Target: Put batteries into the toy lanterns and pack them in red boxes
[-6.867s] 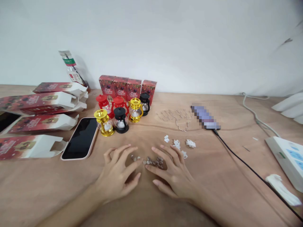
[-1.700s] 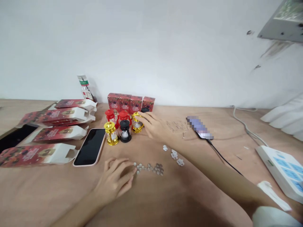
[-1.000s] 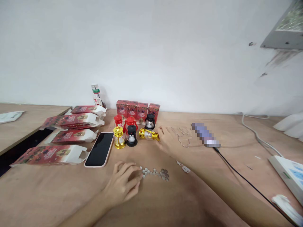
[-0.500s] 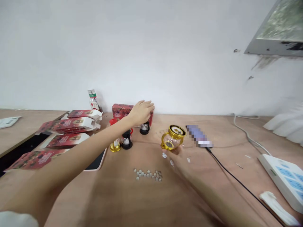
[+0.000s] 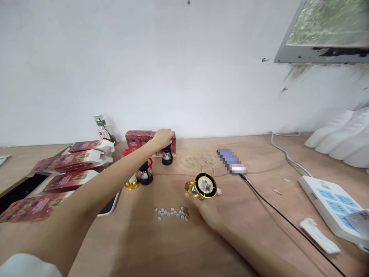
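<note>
My left sleeve (image 5: 30, 265) is nearest, left of and nearer than the small round discs (image 5: 172, 214); I make out about seventeen of those, some overlapping, so I can't count exactly. Left of the discs, one pale-edged phone (image 5: 108, 208) pokes out under my forearm. Just beyond and right of them, my right hand (image 5: 208, 211) is closed round one gold lantern (image 5: 205, 185), held off the table (image 5: 161, 250). Its round base faces me, its handle is on the left, and its top points away and slightly left, so the long axis runs roughly along my view. Beyond the discs to the left stand a second black lantern (image 5: 145, 175) and one gold base (image 5: 132, 184). Past the discs, my left hand (image 5: 163, 137) curls its fingers down over the top of one upright black lantern (image 5: 167, 157); whether they grip it I can't tell. Farther off come the standing red boxes (image 5: 131, 137), partly hidden by my arm, and one bottle (image 5: 103, 129).
</note>
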`<action>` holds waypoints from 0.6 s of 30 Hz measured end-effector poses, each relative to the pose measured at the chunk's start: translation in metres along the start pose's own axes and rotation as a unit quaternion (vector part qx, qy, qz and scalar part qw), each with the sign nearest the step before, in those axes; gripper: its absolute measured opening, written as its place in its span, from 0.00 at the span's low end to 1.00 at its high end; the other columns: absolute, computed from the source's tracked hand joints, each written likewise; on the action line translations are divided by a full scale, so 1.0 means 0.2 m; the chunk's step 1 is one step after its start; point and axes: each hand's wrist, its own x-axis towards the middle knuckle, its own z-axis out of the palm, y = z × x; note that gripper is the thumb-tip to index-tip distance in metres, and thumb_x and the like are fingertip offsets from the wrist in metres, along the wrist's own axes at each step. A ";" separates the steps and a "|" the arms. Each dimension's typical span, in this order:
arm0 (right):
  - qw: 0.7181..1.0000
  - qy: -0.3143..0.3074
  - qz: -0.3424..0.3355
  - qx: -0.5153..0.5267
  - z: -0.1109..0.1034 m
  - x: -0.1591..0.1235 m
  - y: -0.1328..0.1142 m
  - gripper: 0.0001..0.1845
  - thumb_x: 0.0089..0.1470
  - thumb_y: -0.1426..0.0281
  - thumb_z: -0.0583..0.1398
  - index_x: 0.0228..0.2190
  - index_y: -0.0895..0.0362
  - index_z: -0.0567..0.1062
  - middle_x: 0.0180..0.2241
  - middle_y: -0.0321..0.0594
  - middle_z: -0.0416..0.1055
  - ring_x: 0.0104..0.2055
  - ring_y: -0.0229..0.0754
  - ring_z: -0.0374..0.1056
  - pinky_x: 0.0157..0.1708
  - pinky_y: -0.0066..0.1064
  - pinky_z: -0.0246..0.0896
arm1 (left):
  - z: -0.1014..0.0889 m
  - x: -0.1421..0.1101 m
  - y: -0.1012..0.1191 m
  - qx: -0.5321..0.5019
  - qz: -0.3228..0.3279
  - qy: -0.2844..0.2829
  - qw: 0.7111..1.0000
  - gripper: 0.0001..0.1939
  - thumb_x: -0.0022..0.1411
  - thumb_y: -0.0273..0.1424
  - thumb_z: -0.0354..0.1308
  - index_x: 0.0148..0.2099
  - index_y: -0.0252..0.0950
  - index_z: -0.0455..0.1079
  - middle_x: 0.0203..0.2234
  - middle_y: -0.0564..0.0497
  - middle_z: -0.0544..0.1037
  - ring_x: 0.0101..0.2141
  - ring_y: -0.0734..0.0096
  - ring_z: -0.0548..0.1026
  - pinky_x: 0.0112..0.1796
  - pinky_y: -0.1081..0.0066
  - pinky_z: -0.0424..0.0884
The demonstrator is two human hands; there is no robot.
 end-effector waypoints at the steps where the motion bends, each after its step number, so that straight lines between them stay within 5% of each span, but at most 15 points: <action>1: 1.000 -0.003 0.014 0.005 0.00 0.00 0.00 0.12 0.39 0.62 0.66 0.29 0.54 0.75 0.30 0.41 0.78 0.33 0.48 0.74 0.36 0.41 0.72 | 0.00 0.01 0.01 -0.002 -0.006 0.010 1.000 0.09 0.62 0.26 0.54 0.45 0.30 0.70 0.42 0.43 0.75 0.43 0.60 0.73 0.44 0.61 0.67; 6: 0.997 -0.008 0.071 0.037 0.07 0.07 0.02 0.16 0.34 0.62 0.67 0.29 0.54 0.74 0.31 0.40 0.78 0.36 0.48 0.73 0.40 0.43 0.70 | -0.12 -0.05 0.00 -0.034 -0.019 0.077 0.996 0.11 0.60 0.25 0.53 0.45 0.29 0.70 0.44 0.38 0.73 0.48 0.52 0.69 0.47 0.58 0.63; 10: 0.998 -0.026 0.042 0.047 0.16 0.16 0.04 0.18 0.34 0.63 0.67 0.30 0.56 0.74 0.33 0.41 0.78 0.37 0.47 0.73 0.42 0.43 0.69 | -0.21 -0.29 0.04 -0.103 0.010 0.116 0.988 0.10 0.63 0.27 0.49 0.44 0.34 0.69 0.40 0.47 0.75 0.43 0.64 0.71 0.44 0.66 0.66; 14: 0.998 -0.033 0.018 0.042 0.22 0.22 0.08 0.16 0.34 0.65 0.65 0.30 0.56 0.73 0.34 0.41 0.77 0.39 0.47 0.72 0.43 0.43 0.68 | -0.10 -0.65 0.17 -0.243 0.088 0.229 0.938 0.09 0.64 0.25 0.46 0.42 0.34 0.67 0.36 0.47 0.74 0.37 0.66 0.71 0.38 0.68 0.67; 18: 0.999 -0.034 0.008 0.035 0.23 0.24 0.13 0.12 0.37 0.67 0.62 0.29 0.56 0.74 0.32 0.40 0.77 0.37 0.47 0.72 0.41 0.41 0.68 | 0.10 -0.94 0.22 -0.136 0.119 0.128 0.975 0.08 0.65 0.27 0.46 0.37 0.35 0.67 0.30 0.48 0.72 0.32 0.65 0.69 0.32 0.68 0.64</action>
